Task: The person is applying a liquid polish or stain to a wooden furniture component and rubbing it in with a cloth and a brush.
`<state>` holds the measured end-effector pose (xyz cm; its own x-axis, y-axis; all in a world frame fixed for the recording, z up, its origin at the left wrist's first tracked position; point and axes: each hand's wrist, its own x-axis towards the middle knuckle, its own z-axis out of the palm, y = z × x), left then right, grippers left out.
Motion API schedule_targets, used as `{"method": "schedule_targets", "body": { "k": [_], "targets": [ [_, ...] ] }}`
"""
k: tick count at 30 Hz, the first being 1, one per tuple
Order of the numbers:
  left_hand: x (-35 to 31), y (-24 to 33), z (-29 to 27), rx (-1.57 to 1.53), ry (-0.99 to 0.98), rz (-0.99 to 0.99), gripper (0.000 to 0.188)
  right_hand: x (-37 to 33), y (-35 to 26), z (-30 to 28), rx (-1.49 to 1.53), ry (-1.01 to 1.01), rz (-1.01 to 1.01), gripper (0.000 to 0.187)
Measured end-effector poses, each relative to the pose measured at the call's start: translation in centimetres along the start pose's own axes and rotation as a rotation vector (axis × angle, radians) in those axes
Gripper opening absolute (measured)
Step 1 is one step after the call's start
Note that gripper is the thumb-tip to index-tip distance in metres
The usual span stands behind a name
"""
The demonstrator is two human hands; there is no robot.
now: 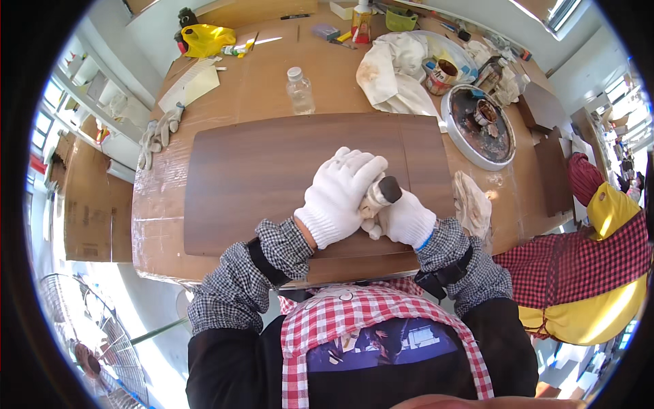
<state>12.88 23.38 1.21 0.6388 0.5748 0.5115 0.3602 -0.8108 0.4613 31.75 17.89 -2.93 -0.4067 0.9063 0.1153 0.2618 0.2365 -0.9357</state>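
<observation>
White knit gloves cover both my hands, above a dark brown wood-grain panel [272, 177] lying flat. Between them is a small pale, stained bottle [371, 203] with a black cap, tilted toward the upper right. My left hand [344, 194] is closed, its fingers curled against the bottle's far side. Closed as well, my right hand [409, 219] grips the bottle from the right and below; part of its fingers is hidden. A clear bottle [300, 94] with a white cap stands just beyond the panel's far edge.
A covered table [259, 75] carries the panel. At right are a round tray [449, 126] with a small can [485, 112], a stained can [441, 76] and cloths [392, 75]. Gloves [162, 131] lie left. Another person [586, 259] is close on the right; a fan [95, 334] stands lower left.
</observation>
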Motion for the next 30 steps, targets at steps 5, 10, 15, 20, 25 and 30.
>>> {"method": "schedule_targets", "body": {
  "k": [5,10,15,20,25,30],
  "targets": [
    [1.4,0.3,-1.1,0.073,-0.099,0.023,0.055,0.1,-0.5,0.2,0.828,0.099,0.571,0.053],
    [2.4,-0.4,-4.6,0.105,-0.472,0.025,0.056,-0.7,0.1,-1.4,1.496,-0.077,0.509,0.089],
    [6.4,-6.4,-10.3,0.349,-0.278,-0.398,0.071,-0.4,3.2,-1.8,1.695,-0.109,0.321,0.071],
    [9.9,-13.3,-8.8,0.447,-0.168,-0.668,0.094,0.4,3.1,-2.4,1.789,-0.047,0.231,0.069],
    [12.2,-16.3,-6.5,0.498,-0.339,-0.742,0.088,0.4,3.2,-2.9,1.885,0.062,0.175,0.070],
    [13.1,-19.3,-6.5,0.464,-0.286,-0.711,0.057,0.2,3.7,-2.6,1.867,0.032,0.134,0.071]
  ]
}}
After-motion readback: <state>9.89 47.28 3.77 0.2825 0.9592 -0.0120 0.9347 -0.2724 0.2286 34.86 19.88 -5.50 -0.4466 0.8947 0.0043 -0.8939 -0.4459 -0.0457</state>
